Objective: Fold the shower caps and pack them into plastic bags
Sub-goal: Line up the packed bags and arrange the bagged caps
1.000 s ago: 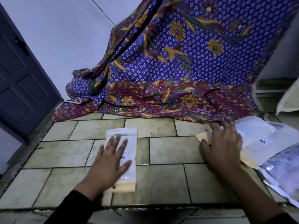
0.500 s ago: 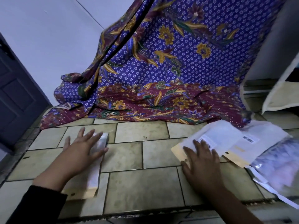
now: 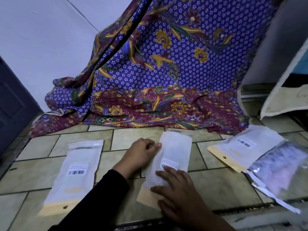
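Observation:
A white plastic bag (image 3: 175, 150) with a tan header and a barcode label lies in the middle of the tiled floor. My right hand (image 3: 176, 190) presses flat on its near end. At the bag's left edge, the curled fingers of my left hand (image 3: 141, 152) touch it. A second packed bag (image 3: 75, 172) lies flat to the left, untouched. More bags (image 3: 241, 147) are stacked at the right, beside a clear packet (image 3: 280, 167) with pale purple contents.
A purple and maroon batik cloth (image 3: 166, 80) hangs down onto the tiled floor (image 3: 216, 180) behind the bags. A dark door (image 3: 11, 105) stands at the left. A pale mat or cushion (image 3: 283, 94) leans at the right. A floor edge runs just below my hands.
My left hand left the packed bag on the left and moved to the middle. My right hand drew one bag from the right stack to the centre and now presses on it.

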